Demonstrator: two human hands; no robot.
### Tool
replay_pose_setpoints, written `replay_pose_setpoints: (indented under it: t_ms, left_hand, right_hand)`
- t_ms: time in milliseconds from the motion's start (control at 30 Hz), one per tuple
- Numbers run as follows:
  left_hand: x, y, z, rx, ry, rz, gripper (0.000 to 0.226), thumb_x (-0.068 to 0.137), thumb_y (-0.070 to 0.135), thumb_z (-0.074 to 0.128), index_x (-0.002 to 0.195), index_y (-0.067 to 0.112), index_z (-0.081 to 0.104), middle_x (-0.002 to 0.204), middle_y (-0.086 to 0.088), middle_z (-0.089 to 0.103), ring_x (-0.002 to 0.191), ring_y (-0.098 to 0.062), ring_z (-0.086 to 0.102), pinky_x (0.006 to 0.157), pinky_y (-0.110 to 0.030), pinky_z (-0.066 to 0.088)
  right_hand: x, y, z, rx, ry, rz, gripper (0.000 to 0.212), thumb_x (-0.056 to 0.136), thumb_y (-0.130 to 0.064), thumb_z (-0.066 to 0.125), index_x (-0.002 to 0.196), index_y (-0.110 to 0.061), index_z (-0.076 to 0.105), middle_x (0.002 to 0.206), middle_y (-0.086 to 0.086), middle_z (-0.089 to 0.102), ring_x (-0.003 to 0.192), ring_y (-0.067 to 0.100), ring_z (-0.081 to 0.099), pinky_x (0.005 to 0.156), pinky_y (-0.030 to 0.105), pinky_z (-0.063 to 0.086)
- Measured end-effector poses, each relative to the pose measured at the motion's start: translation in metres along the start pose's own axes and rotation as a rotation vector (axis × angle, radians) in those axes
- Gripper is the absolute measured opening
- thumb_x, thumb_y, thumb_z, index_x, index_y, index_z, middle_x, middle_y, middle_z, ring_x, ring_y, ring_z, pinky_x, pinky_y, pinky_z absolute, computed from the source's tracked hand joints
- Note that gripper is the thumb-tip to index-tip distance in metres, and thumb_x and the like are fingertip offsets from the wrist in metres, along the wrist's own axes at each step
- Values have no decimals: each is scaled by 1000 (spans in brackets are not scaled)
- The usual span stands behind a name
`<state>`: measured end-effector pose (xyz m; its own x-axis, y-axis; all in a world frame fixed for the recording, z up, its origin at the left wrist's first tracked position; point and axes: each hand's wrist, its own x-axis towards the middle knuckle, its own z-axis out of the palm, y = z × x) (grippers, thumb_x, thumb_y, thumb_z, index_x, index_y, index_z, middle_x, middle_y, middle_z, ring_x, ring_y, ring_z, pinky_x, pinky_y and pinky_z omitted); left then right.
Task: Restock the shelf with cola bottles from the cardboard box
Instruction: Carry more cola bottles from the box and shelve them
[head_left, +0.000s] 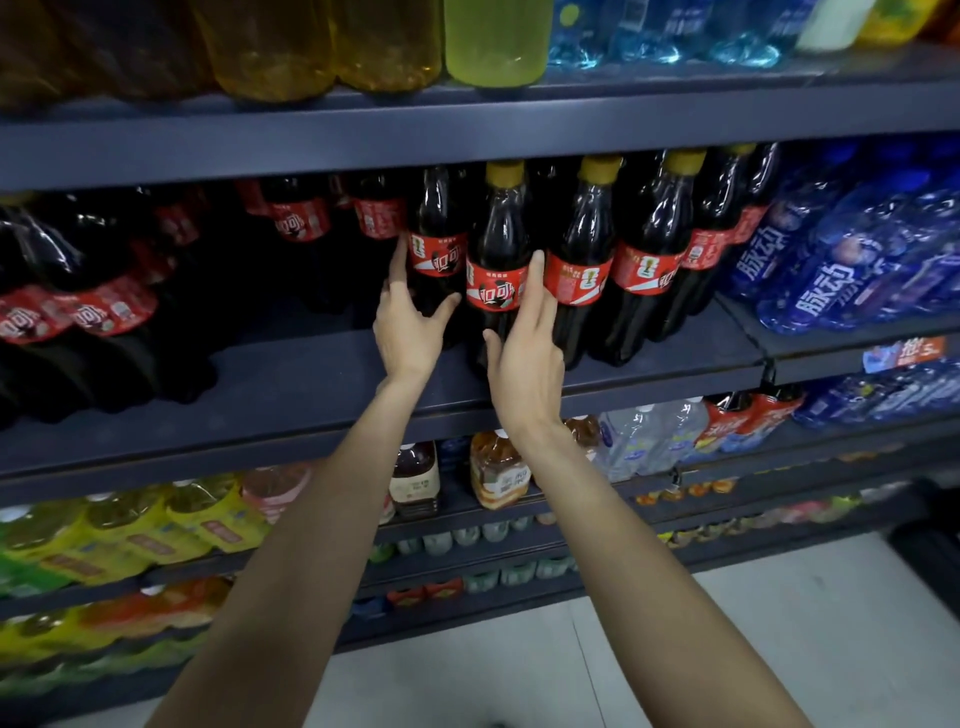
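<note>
Dark cola bottles with red labels and yellow caps stand on the dark blue middle shelf (322, 384). One front bottle (496, 244) stands between my hands. My left hand (410, 322) reaches up beside a bottle (436, 244) just behind and left of it, fingers straight along its left side, thumb spread toward its lower part. My right hand (524, 353) lies against the right side of the front bottle with straight fingers, thumb near its base. More cola bottles (644, 249) line up to the right. The cardboard box is not in view.
Large cola bottles (78, 306) fill the shelf's left end, leaving a gap of bare shelf in the middle. Blue drink bottles (841, 260) sit to the right, yellow and green drinks (384, 41) above, and mixed drinks (498, 473) on lower shelves. Pale floor (675, 649) lies below.
</note>
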<state>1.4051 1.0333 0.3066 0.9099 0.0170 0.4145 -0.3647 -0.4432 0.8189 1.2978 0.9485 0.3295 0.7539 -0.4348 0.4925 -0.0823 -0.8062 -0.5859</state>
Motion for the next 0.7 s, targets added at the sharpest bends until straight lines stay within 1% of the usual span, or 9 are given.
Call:
replay_pose_setpoints:
  t_ms: [67,167,267,333,400,500,567,633,700]
  left_hand:
    - [-5,3,-3,-30,-28,-18,85,80,22,72,148,26,22,129,-8,54,108,-13,53,91,-45,52]
    - [-22,17,-12,-28,-94,-61,90,82,17,69,151,25,10,144,-10,40,129,-22,43,102,-49,43]
    - [-57,38,-24,-2,-133,-95,78,85,23,66,149,21,21,145,-4,40,133,-17,39,107,-45,38]
    - [-92,56,-30,-33,-129,-57,60,88,24,64,141,21,37,135,2,51,125,-11,46,104,-40,41]
    - [-131,78,-29,-105,-122,3,40,91,22,61,129,20,50,118,8,60,111,-4,55,98,-29,46]
    - [-192,109,-8,-241,-140,101,18,94,18,57,111,20,60,98,9,66,93,-1,63,84,-20,50]
    - [-233,122,19,-299,-198,150,14,95,19,55,104,25,62,93,4,69,89,-6,65,79,-21,50]
    - [-277,134,52,-337,-298,181,13,94,23,53,101,30,61,90,6,69,86,-5,65,78,-18,49]
    - [-326,144,87,-325,-425,222,13,94,26,52,102,28,62,88,9,69,84,-1,65,76,-15,48]
  right_hand:
    - [-3,2,-2,6,-16,0,78,93,-21,58,151,-10,7,144,15,38,95,35,64,72,42,53]
    - [-12,7,-13,5,13,-62,61,95,-24,54,146,-3,28,137,16,47,113,33,57,78,40,52]
    - [-27,21,-38,3,92,-166,43,92,-22,56,132,-6,49,121,11,60,109,27,58,78,36,51]
    - [-39,40,-62,18,110,-205,36,92,-22,54,126,-8,55,112,7,65,103,25,60,80,35,50]
    - [-56,67,-90,77,81,-201,33,94,-24,51,125,-11,57,105,3,67,97,21,62,79,33,51]
    - [-95,118,-137,167,81,-126,30,96,-28,48,122,-16,59,94,-1,70,81,16,65,65,35,51]
    - [-129,158,-168,158,121,-73,29,97,-31,48,116,-16,62,89,0,71,74,17,67,61,37,53]
    - [-171,203,-201,117,157,4,27,97,-32,49,109,-15,65,88,0,70,77,17,67,64,38,53]
    - [-216,249,-237,38,174,72,24,96,-32,50,101,-14,66,87,-2,69,79,16,66,65,36,52]
